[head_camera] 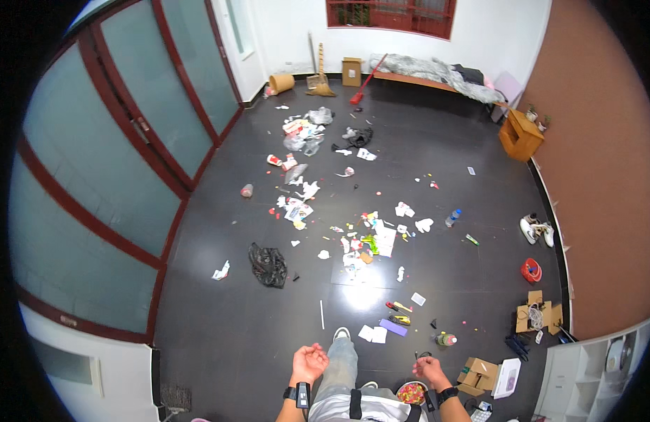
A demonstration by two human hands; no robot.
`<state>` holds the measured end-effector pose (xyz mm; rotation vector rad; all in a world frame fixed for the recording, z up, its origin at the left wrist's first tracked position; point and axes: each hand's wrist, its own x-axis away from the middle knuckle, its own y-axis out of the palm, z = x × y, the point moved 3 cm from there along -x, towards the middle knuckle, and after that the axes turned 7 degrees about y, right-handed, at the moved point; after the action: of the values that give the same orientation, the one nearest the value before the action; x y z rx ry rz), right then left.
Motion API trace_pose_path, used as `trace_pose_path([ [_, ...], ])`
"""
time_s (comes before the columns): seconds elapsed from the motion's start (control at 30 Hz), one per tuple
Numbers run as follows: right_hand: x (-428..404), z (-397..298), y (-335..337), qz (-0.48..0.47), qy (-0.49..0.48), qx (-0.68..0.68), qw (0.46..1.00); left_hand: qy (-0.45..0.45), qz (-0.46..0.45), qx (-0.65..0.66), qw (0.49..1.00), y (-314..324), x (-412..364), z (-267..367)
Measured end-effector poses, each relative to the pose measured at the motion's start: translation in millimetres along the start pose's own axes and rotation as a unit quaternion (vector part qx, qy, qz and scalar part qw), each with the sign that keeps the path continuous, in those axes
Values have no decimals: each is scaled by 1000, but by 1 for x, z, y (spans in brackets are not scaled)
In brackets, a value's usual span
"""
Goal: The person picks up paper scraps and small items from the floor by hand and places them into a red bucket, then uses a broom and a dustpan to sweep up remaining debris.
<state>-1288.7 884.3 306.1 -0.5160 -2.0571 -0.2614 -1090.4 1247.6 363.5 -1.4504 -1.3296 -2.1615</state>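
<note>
My left hand point(310, 363) is raised beside my left knee, palm up with curled fingers and nothing in it. My right hand point(429, 369) hangs above a bowl of colourful small pieces point(412, 392); a thin dark cable point(423, 354) shows at its fingertips, and whether it is held I cannot tell. On the dark tiled floor ahead lie a purple box point(393, 327), white paper sheets point(373, 334), a yellow-and-black tool point(399, 319), a red-handled tool point(392, 306) and a plastic bottle point(446, 339). Farther out are scattered paper scraps point(384, 238) and a black plastic bag point(268, 265).
An open cardboard box point(477, 375) stands at right, near a white shelf unit point(573, 364). Shoes point(536, 230) and a wooden stool point(520, 134) line the right wall. A broom point(320, 87), a red-handled broom point(357, 98) and a tipped bin point(281, 83) are at the back; glass doors point(145, 79) at left.
</note>
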Motion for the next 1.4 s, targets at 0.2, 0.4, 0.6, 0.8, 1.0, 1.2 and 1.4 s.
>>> trace_pose_path([
  [0.2,5,-66,-4,53,-29,-50,997,-18,-30,-58,998,107,-49,28],
  [0.4,31,-23,-46,136,-29,-196,971,-81,-48,-169,981,196,-101,-10],
  [0.6,69,66,-89,198,57,-366,908,-170,-83,-279,941,261,-131,-125],
  [0.8,62,142,-151,163,-120,-501,842,-248,-123,-364,889,311,-124,-277],
  [1.0,37,90,-211,222,-37,-607,762,-277,-139,-385,869,365,-120,-354],
  [1.2,-3,13,-283,195,-55,-595,778,-262,-133,-372,881,413,-181,-397],
  [1.4,-63,-80,-383,195,-61,-540,816,-282,-106,-358,884,474,-278,-467],
])
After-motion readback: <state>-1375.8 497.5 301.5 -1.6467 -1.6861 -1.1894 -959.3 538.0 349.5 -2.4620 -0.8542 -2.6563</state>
